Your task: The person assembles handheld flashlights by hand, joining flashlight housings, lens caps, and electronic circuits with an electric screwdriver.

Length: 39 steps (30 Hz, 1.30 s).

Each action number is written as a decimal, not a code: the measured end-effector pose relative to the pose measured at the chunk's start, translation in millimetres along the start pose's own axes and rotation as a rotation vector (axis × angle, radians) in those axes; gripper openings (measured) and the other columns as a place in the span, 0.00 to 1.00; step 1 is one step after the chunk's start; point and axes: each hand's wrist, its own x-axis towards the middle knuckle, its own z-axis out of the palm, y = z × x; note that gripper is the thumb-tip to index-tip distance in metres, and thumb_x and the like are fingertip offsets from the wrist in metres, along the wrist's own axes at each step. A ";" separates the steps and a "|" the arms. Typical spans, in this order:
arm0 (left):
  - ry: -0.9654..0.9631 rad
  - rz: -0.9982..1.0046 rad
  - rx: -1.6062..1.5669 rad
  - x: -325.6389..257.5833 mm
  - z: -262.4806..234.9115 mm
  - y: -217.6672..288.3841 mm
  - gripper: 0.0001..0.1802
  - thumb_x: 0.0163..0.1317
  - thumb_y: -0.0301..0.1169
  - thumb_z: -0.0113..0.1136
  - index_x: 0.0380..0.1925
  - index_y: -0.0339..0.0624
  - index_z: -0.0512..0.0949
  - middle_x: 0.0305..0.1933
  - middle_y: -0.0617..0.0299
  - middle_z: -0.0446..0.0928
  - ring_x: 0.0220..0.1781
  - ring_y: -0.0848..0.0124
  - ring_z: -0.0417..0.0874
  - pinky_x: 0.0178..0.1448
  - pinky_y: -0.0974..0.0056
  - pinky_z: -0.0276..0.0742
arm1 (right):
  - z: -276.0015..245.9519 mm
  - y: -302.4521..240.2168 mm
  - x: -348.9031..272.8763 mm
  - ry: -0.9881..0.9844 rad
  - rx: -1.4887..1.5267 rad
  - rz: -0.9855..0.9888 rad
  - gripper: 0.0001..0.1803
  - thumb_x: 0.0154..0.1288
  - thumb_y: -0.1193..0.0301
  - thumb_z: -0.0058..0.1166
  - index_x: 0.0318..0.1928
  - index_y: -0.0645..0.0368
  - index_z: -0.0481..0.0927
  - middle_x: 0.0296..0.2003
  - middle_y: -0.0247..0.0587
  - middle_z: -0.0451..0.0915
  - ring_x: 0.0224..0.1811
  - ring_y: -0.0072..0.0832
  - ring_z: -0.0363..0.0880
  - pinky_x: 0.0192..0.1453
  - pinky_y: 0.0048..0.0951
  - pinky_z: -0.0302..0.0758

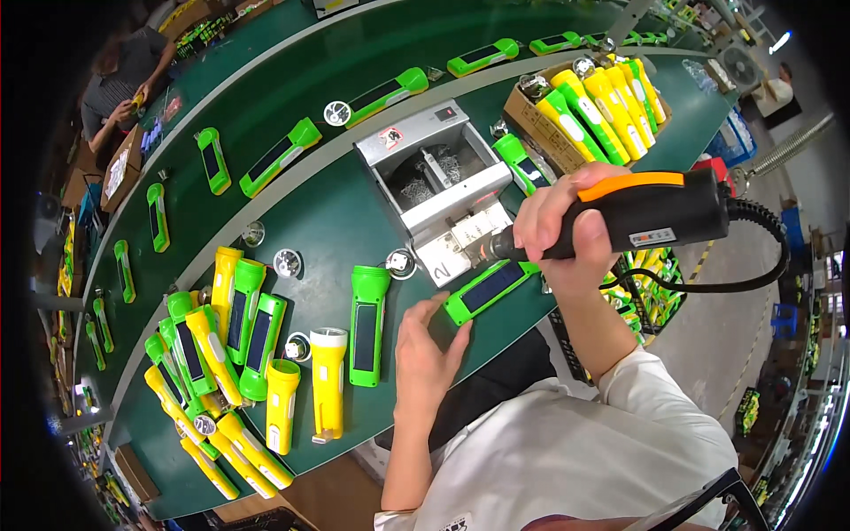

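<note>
My right hand point(571, 226) wraps the black driver point(660, 212), pointing left; my left hand point(425, 354), fingers spread, borders the green flashlight point(487, 290), slanting up rightward, near the table edge point(509, 326).

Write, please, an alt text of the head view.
The right hand grips a black-and-orange tool near a gray metal box; the left hand is at one end of a green flashlight. More green and yellow flashlights lie on the green table.

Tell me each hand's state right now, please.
Left hand: at the nearest green flashlight; grip cannot be told.
Right hand: closed, holding the black tool.
</note>
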 end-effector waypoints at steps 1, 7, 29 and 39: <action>-0.014 0.021 0.023 0.4 -1.0 -0.6 0.31 0.58 0.25 0.75 0.53 0.32 0.65 0.56 0.43 0.81 0.57 0.52 0.85 0.62 0.56 0.81 | -0.4 2.2 -0.8 -0.010 0.014 0.006 0.18 0.74 0.71 0.55 0.57 0.64 0.65 0.21 0.36 0.72 0.18 0.22 0.70 0.23 0.26 0.72; -0.041 0.064 0.077 2.6 -2.3 1.8 0.30 0.57 0.24 0.76 0.54 0.32 0.67 0.56 0.44 0.81 0.57 0.51 0.85 0.60 0.55 0.82 | 6.9 0.8 6.3 -0.087 -0.303 0.134 0.18 0.72 0.70 0.60 0.55 0.60 0.68 0.22 0.33 0.72 0.16 0.21 0.70 0.21 0.26 0.70; -0.033 0.107 0.047 14.4 -5.9 5.3 0.19 0.50 0.20 0.74 0.43 0.34 0.82 0.51 0.55 0.84 0.55 0.55 0.83 0.58 0.55 0.80 | 31.6 -10.8 -45.0 0.041 -0.102 0.411 0.16 0.61 0.78 0.68 0.46 0.63 0.77 0.34 0.36 0.80 0.32 0.18 0.77 0.39 0.24 0.75; -0.033 0.101 0.010 17.2 -7.1 0.6 0.20 0.49 0.19 0.73 0.45 0.34 0.82 0.50 0.52 0.84 0.54 0.53 0.83 0.58 0.54 0.79 | 21.8 2.2 -57.4 -0.058 -0.092 0.425 0.20 0.63 0.81 0.66 0.52 0.65 0.73 0.33 0.33 0.80 0.31 0.15 0.76 0.39 0.21 0.74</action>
